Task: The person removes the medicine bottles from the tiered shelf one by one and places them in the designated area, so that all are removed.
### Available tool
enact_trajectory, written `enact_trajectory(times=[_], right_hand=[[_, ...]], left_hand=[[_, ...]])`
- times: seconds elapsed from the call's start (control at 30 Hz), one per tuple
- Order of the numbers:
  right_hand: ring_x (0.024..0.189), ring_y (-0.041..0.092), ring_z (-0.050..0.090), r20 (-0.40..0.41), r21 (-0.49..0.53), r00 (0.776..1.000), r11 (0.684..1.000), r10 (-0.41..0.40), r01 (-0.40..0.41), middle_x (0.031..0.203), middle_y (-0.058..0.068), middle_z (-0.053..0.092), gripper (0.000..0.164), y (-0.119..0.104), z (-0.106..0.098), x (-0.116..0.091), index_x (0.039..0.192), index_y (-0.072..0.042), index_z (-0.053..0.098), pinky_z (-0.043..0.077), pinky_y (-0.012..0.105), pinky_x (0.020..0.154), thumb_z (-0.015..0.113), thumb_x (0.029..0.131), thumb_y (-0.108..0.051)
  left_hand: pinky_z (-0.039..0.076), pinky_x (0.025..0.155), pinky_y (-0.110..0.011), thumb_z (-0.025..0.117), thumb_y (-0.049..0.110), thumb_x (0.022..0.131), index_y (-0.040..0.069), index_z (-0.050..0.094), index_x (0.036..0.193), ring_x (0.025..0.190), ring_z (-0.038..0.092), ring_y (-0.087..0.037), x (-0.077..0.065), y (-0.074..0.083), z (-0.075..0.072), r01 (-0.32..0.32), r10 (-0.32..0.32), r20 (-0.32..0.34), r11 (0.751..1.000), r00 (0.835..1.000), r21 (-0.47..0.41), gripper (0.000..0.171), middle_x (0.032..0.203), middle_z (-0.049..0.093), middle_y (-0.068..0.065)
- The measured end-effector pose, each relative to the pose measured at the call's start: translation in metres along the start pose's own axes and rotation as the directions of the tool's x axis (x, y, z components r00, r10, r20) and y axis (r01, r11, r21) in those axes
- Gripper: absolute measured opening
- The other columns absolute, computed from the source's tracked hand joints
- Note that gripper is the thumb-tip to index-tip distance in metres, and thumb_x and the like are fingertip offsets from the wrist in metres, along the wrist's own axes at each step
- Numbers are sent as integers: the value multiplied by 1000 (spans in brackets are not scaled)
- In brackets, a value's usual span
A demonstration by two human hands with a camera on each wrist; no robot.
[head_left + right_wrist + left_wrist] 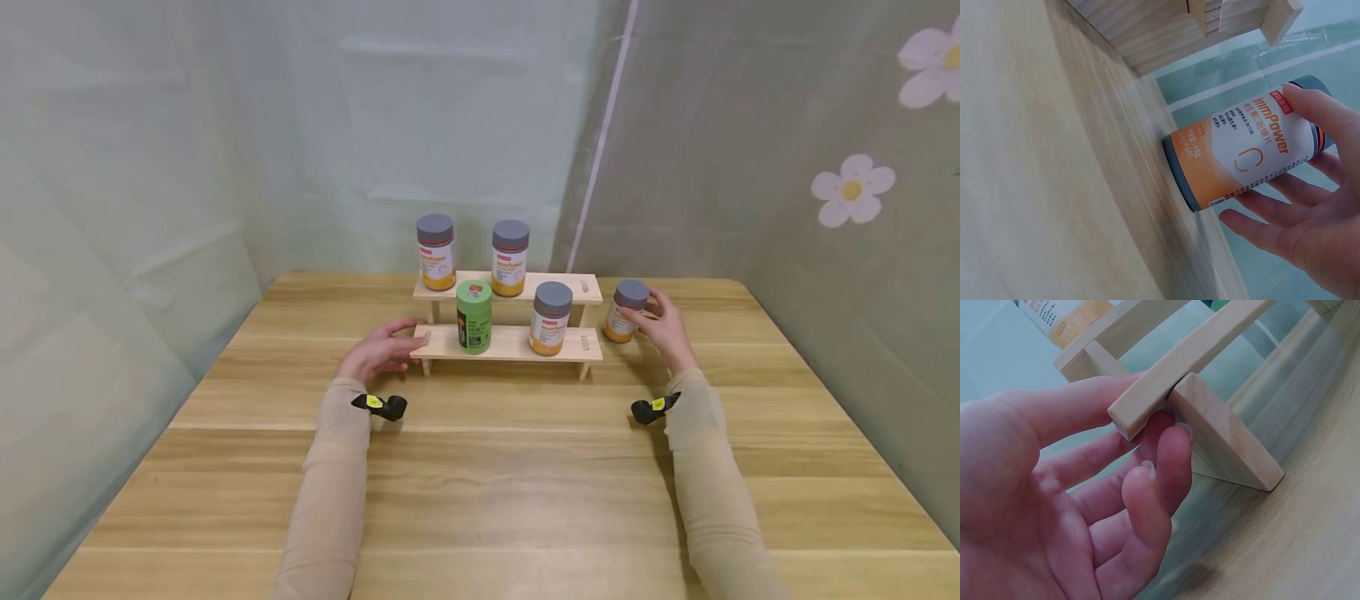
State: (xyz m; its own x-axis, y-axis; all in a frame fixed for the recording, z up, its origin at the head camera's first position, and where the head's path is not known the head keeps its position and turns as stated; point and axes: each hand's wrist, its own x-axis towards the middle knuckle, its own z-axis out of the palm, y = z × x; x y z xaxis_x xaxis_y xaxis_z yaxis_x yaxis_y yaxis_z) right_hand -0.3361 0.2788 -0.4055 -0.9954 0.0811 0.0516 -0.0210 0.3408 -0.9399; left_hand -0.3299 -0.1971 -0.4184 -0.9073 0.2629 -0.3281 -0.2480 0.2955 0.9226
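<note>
A two-tier wooden shelf (pixel 510 343) stands on the table. My left hand (pixel 378 350) grips the left end of its lower board (pixel 1179 359), with fingers curled beneath the plank. To the right of the shelf, my right hand (pixel 663 327) holds a vitamin bottle (pixel 618 323) between thumb and fingers. This bottle (pixel 1241 147) has a grey cap and a white and orange label; its base is close over the tabletop. A green bottle (pixel 474 318) and a similar grey-capped bottle (pixel 549 321) stand on the lower board.
Two more grey-capped bottles, one at the left (pixel 436 254) and one near the middle (pixel 510 260), stand on the upper board. Behind the wood-grain table (pixel 510 483) hangs a pale curtain (pixel 465 108). A grey curtain with white flowers (pixel 750 167) hangs at the right.
</note>
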Motion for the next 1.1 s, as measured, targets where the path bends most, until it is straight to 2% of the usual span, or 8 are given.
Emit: enact_trajectory(times=[0.3,0.53,0.7,0.87,1.1], right_hand=[[142,44,31,7,-16,1000,1000,-24,24,155,26,28,81,0,2,-5,154,-8,17,30,54,115,66,92,-28],[140,44,33,7,24,997,997,-80,80,153,27,31,75,-5,1,-5,152,-7,21,28,55,115,64,94,-24],[142,41,29,10,34,994,994,-106,105,155,25,29,72,-17,-2,-8,153,-9,21,25,57,116,62,95,-20],[145,40,25,1,12,992,992,-124,124,156,21,29,71,-24,-4,-8,153,-10,24,20,56,118,63,94,-18],[145,38,27,-54,-92,979,977,-197,192,154,20,34,69,-25,-4,-5,150,-11,31,18,56,119,67,92,-24]], left_hand=[[51,76,-24,65,33,93,17,29,152,87,66,-9,-1,-5,1,0,0,-10,1000,1000,7,71,110,66,-1],[51,73,-23,65,34,92,17,30,151,84,67,-8,-1,-4,1,-6,5,-14,1000,1000,-10,71,98,67,7],[51,74,-23,65,34,92,18,31,151,84,66,-8,-1,-3,1,-4,4,-14,1000,1000,-10,70,95,68,9],[51,76,-24,65,35,92,18,31,151,86,66,-9,-2,-3,1,-5,5,-11,1000,1000,-1,70,105,67,3],[51,75,-22,65,34,92,18,31,151,87,66,-9,-1,-3,1,-7,7,-20,1000,1000,-7,70,118,64,-6]])
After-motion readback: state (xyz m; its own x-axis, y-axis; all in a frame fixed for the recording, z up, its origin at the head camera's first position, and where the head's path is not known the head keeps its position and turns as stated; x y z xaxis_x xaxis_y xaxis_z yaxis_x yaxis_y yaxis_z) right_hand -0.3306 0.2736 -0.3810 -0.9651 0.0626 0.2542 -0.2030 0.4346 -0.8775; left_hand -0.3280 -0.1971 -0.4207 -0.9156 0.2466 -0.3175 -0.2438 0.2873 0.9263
